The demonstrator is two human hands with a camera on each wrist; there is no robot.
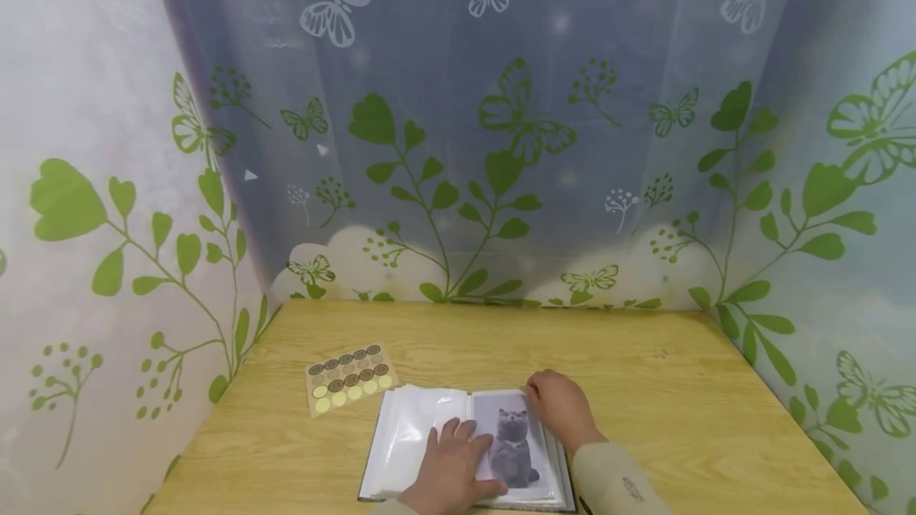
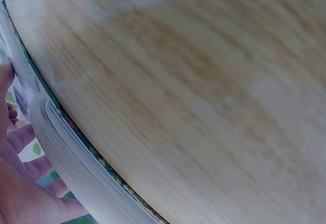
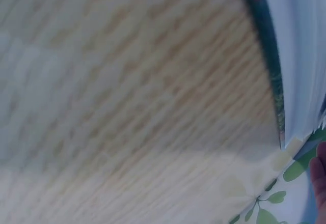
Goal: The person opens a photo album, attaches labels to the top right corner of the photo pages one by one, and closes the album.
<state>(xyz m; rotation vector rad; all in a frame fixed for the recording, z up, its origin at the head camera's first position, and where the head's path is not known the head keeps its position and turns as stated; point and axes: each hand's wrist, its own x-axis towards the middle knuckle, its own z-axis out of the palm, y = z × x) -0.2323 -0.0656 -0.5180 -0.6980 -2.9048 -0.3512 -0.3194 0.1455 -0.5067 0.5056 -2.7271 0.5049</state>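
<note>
A photo album point(image 1: 415, 443) lies spread on the table, with glossy clear sleeves on its left side. On its right page is a photo of a grey cat point(image 1: 511, 451). My left hand point(image 1: 451, 467) rests across the middle of the album with fingers spread, its thumb over the photo's lower edge. At the far right corner of the page, my right hand point(image 1: 564, 408) pinches the page edge with curled fingers. The left wrist view shows the thick stack of pages point(image 2: 76, 158) beside the left hand's fingers. Only a few right fingers point(image 3: 318, 175) show in the right wrist view.
A sheet of round stickers point(image 1: 351, 380), dark and pale yellow, lies on the wooden table point(image 1: 644, 388) beyond the album's left corner. Curtains with green leaves and butterflies point(image 1: 444, 181) enclose the table at the back and both sides.
</note>
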